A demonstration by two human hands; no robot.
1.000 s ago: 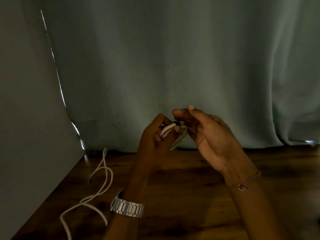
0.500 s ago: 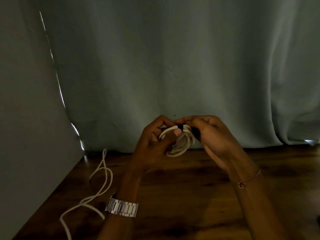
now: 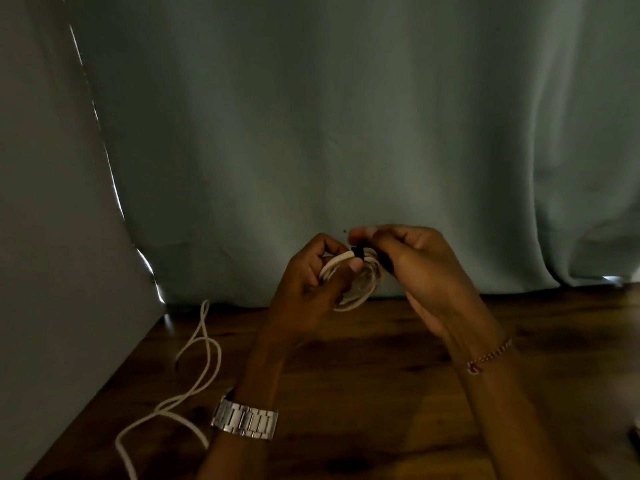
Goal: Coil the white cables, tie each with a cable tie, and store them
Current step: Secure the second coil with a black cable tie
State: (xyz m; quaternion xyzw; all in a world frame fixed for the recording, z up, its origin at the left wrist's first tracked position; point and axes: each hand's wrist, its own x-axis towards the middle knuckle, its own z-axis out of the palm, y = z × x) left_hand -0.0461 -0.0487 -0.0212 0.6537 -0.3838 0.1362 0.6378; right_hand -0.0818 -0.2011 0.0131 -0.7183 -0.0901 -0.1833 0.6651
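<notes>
Two hands: we hold one coiled white cable [image 3: 349, 282] above the tabletop [image 3: 363, 393], in front of the curtain [image 3: 346, 133].
Left hand [image 3: 311, 289]: our grip is curled round the coil's left side, thumb pressed on the loops.
Right hand [image 3: 422, 271]: fingertips pinch the black cable tie [image 3: 357, 252] at the coil's top.
Doing it well: we judge the loops should stay bunched under the thumb while the tie is drawn snug.
Waiting: a second loose cable [image 3: 194, 386] lies at the left on the tabletop.
</notes>
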